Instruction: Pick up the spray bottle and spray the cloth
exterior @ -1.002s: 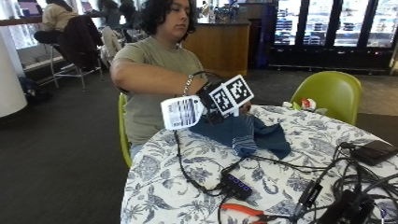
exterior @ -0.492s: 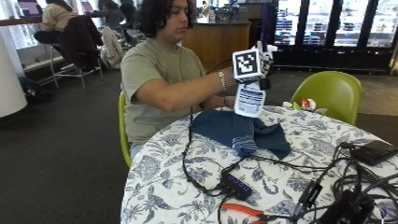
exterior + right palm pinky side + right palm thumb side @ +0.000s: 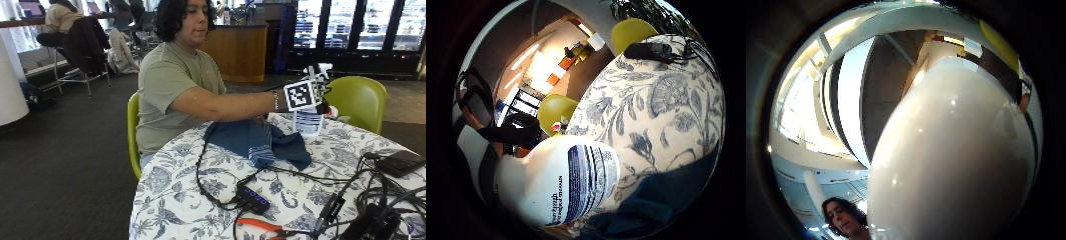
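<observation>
- Gripping the spray bottle (image 3: 309, 120) upright, the gloved right hand (image 3: 318, 95) has its fingers curled round the neck, and the bottle hangs clear above the counter (image 3: 200, 200).
- Its white nozzle head shows just above the hand, and its labelled body hangs below the hand, over the far part of the counter and beside the cloth's far end.
- From the little finger side palm view, the bottle (image 3: 558, 182) fills the space near the palm, its dark striped label facing out, with the patterned counter (image 3: 661, 110) spread beneath it.
- From the thumb side palm view, the white body of the bottle (image 3: 956, 155) takes up most of the sight, close against the palm.
- Dark blue cloth (image 3: 256, 142) lies rumpled on the counter near the edge where the person sits, under the outstretched forearm; a striped fold of it faces the middle of the counter.
- Black cables (image 3: 219, 190) run from under the cloth across the middle of the counter to a small black hub (image 3: 254, 199).
- Orange-handled pliers (image 3: 263, 227) lie near the counter's near edge.
- A black flat device (image 3: 399, 162) rests near the counter's right edge.
- A yellow-green chair (image 3: 356, 100) stands beyond the far edge.
</observation>
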`<state>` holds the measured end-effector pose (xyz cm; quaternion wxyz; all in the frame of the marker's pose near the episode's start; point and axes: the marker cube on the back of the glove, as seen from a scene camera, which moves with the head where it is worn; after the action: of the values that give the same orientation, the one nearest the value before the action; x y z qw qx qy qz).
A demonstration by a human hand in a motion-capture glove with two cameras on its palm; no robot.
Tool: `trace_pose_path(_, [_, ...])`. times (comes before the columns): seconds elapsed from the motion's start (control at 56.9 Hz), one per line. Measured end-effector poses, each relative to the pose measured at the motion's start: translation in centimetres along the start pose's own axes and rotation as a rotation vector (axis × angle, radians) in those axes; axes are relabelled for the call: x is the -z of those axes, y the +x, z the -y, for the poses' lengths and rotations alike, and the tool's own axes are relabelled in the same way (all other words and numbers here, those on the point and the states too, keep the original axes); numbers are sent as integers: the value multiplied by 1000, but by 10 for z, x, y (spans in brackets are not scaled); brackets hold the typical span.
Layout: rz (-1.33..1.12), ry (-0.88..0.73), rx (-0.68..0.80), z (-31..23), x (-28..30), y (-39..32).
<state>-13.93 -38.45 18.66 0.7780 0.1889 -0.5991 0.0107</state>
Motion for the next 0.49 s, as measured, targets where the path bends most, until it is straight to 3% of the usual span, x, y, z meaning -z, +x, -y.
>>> trace_pose_path(0.141, [-34,15,3,12,-3,5])
trace_pose_path(0.316, [-110,-95,-57,-12,-5,16])
trace_pose_path(0.492, [-271,-247,-112,-52,30,22])
